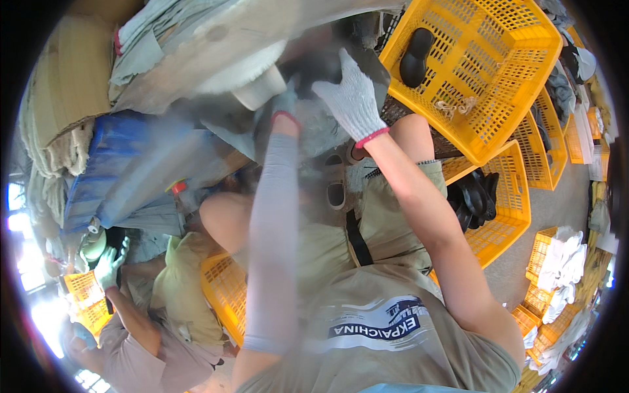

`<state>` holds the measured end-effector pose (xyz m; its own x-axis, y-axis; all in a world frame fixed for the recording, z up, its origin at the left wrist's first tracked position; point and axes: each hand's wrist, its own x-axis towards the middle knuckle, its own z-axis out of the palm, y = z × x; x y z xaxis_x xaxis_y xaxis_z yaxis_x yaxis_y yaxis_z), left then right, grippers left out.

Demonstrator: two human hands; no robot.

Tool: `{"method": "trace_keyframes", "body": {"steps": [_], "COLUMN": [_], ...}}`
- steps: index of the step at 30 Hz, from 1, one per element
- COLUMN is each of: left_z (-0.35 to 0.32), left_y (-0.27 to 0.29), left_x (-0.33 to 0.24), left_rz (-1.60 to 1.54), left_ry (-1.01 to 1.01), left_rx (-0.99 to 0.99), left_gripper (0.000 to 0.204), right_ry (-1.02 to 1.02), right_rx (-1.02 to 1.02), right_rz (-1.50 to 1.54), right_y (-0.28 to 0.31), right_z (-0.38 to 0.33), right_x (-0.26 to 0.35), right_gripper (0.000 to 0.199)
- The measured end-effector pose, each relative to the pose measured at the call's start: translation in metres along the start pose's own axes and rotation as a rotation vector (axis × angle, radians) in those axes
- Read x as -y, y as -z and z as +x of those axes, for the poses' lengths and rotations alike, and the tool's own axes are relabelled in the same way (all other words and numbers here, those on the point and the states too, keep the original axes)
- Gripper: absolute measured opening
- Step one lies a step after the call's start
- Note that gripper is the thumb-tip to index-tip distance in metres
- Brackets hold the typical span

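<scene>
Both my hands wear pale knit gloves with red cuffs and work at the top middle. My right hand point(357, 98) has its thumb and fingers around the near side of a dark rounded object point(320, 68), possibly a shoe; blur hides its kind. My left hand point(285, 103) is smeared and partly hidden beside that object, so its fingers cannot be made out. Just left of it is a white, fuzzy-edged wheel point(246, 65) with a pale block-like piece point(261, 89) at its lower edge. A grey sleeve covers my left forearm.
A yellow basket point(488, 128) at upper right holds a black shoe sole point(416, 57). Below it, another yellow basket point(521, 187) holds black shoes point(475, 200). Blue sheeting point(121, 167) hangs at left. A co-worker with a gloved hand point(109, 264) sits at lower left.
</scene>
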<state>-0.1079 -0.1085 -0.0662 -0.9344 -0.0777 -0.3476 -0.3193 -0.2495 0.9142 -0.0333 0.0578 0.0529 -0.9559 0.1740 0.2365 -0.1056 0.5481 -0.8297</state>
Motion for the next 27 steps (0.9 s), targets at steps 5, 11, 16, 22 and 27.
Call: {"method": "trace_keyframes", "body": {"steps": [5,11,16,22,27], "left_z": [-0.02,-0.071,-0.048,-0.014,0.014], "left_y": [0.053,-0.011,-0.066,-0.073,0.006], "left_x": [0.004,-0.021,-0.026,0.0,0.007], "left_rz": [0.968,0.652,-0.335,-0.521,-0.367], "left_ry": [-0.358,-0.421,0.024,0.209,0.175], "left_rx": [-0.088,0.077,-0.086,-0.177,0.091], "left_gripper": [0.046,0.039,0.061,0.059,0.049], "right_ry": [-0.246,-0.033,-0.174,-0.041,0.083], "right_rx": [0.214,0.293,0.093,-0.206,-0.087], "right_rz": [0.23,-0.02,-0.036,0.056,0.015], "right_y": [-0.018,0.009,0.081,0.028,0.02], "right_z": [0.039,0.032,-0.048,-0.057,-0.024], "right_x": [-0.005,0.033,0.047,-0.007,-0.018], "right_gripper": [0.047,0.077,0.096,0.077,0.066]}}
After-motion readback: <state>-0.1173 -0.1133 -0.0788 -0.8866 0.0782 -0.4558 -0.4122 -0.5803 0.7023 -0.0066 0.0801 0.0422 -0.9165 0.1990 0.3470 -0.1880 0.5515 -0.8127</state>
